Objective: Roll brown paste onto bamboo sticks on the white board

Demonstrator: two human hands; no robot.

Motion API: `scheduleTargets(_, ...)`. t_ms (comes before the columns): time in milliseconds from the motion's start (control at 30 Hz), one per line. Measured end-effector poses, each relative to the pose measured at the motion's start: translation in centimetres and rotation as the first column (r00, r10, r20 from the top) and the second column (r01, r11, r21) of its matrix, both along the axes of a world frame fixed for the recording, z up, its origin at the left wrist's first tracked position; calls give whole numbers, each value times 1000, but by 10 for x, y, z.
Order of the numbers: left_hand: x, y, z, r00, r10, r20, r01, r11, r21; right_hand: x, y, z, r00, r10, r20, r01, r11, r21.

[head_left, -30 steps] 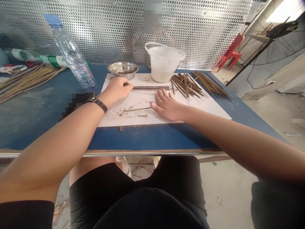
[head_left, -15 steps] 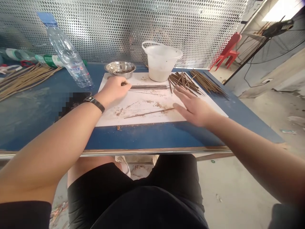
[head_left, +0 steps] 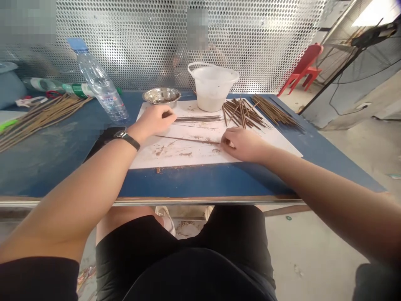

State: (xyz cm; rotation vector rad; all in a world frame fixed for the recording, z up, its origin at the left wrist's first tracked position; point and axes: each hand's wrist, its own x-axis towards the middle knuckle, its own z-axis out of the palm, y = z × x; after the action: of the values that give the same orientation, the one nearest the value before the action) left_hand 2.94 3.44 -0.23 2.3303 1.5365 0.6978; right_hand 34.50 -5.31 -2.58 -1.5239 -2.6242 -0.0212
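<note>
A white sheet smeared with brown paste lies on the blue table. My left hand rests closed at the left end of a row of thin dark sticks; whether it grips them is hidden. My right hand is closed, pinching the right end of one thin coated stick that lies across the sheet. A black watch sits on my left wrist.
A pile of brown coated sticks lies at the sheet's far right. A white plastic bucket, a steel bowl and a water bottle stand at the back. More sticks lie far left. A perforated metal screen is behind.
My right hand went from flat and open on the sheet to a pinch on the single stick's right end. The stick shifted up the sheet. My left hand stayed put.
</note>
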Motion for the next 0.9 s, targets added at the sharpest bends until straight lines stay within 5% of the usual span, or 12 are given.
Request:
scheduleTargets(133,4,-5,-5,978,-152,-139,148,988,-42,-39,12,11,994,104,29,-103,994,-29)
scheduleTargets(233,6,-13,-15,926,-248,-283,218,967,-133,-54,27,19,998,65,11,-64,996,-57)
scheduleTargets(400,-2,-37,-24,844,-286,-453,196,952,-235,-46,48,8,979,35,-199,-34,999,7)
scheduleTargets(667,-35,-83,-26,768,-386,-511,299,922,-248,-34,51,-8,933,49,-356,-56,998,-9)
scheduleTargets(900,-14,-58,-10,751,-368,-548,255,928,-273,-38,52,-5,904,60,-422,-82,996,-32)
